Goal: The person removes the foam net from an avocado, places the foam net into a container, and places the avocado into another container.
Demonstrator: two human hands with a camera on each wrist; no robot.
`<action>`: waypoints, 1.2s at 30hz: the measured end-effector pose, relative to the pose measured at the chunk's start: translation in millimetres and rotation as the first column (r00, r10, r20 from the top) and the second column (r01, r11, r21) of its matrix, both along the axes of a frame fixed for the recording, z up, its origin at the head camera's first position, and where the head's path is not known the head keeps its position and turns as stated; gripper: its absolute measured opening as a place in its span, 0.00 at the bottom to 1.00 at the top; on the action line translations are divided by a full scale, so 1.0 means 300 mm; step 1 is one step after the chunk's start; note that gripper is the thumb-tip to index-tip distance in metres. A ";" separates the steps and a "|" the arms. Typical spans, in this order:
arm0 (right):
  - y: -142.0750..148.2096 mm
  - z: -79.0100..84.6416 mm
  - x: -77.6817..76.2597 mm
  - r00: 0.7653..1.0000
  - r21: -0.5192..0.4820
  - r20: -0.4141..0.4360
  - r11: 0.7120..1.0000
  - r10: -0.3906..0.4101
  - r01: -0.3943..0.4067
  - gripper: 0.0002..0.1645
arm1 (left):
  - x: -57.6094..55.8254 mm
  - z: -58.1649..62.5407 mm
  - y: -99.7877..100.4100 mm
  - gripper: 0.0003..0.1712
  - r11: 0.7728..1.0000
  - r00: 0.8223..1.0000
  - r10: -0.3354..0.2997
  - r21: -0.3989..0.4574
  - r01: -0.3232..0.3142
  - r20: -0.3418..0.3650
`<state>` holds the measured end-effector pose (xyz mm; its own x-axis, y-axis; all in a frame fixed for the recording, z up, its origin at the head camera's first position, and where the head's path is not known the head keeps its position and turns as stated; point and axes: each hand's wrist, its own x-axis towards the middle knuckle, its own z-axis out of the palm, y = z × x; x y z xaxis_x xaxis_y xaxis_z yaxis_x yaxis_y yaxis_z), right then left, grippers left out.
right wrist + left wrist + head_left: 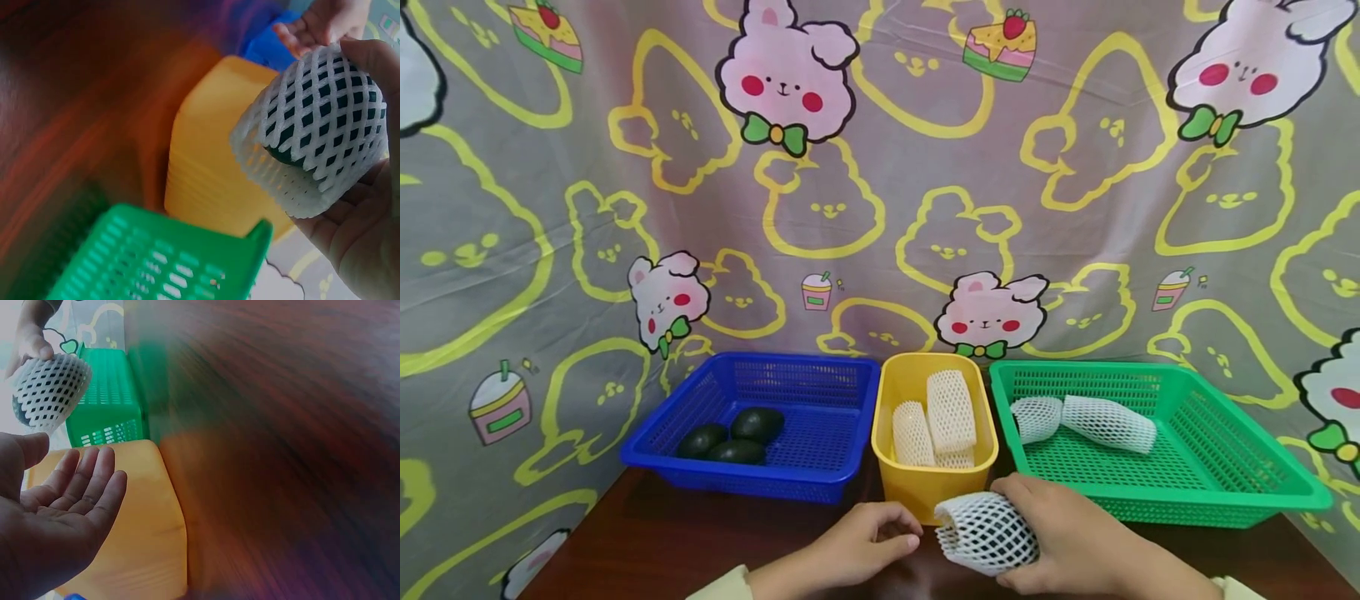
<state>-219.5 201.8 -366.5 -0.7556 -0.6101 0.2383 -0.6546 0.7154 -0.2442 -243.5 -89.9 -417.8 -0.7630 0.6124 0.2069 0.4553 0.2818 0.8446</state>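
My right hand (1071,533) grips a dark green avocado wrapped in a white foam net sleeve (991,533), in front of the yellow bin. In the right wrist view the avocado (290,140) shows dark through the mesh and at the sleeve's wide mouth. Just left of it, my left hand (859,543) holds nothing; its fingers are relaxed and slightly bent, palm turned toward the sleeve. The yellow bin (936,482) contains several spare foam net sleeves (951,408). Three bare avocados (757,425) lie in the blue basket (745,475).
To the right stands a green basket (1172,504) with two net-wrapped pieces (1108,422) at its left side. All three containers sit side by side on a dark wooden table (647,542). A patterned cloth (880,183) hangs behind them.
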 end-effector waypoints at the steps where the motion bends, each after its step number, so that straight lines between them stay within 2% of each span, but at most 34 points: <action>1: -0.009 -0.005 0.000 1.000 0.005 0.014 1.000 -0.001 0.001 0.45 | -0.001 -0.002 -0.007 0.07 1.000 1.000 0.004 -0.004 -0.004 -0.001; 4: -0.032 -0.019 -0.003 0.998 0.023 0.053 1.000 0.013 -0.014 0.45 | -0.002 -0.006 -0.026 0.07 1.000 1.000 0.011 -0.009 -0.011 -0.013; 11: -0.074 -0.061 -0.016 0.997 0.036 0.033 0.996 0.075 -0.076 0.45 | -0.004 -0.004 -0.069 0.07 0.999 0.999 0.041 -0.020 -0.041 -0.008; 18: -0.115 -0.104 -0.036 0.992 0.033 0.103 0.997 0.069 -0.073 0.47 | -0.017 -0.024 -0.098 0.05 0.995 0.997 0.075 -0.056 -0.077 -0.022; 26: -0.150 -0.150 -0.045 0.993 -0.003 0.010 0.993 0.117 -0.117 0.43 | -0.023 -0.023 -0.106 0.04 0.994 0.996 0.082 -0.070 -0.084 -0.025; 36: -0.192 -0.163 -0.061 0.998 0.025 0.020 0.998 0.060 -0.061 0.45 | -0.021 -0.019 -0.116 0.04 0.995 0.996 0.074 -0.069 -0.077 -0.047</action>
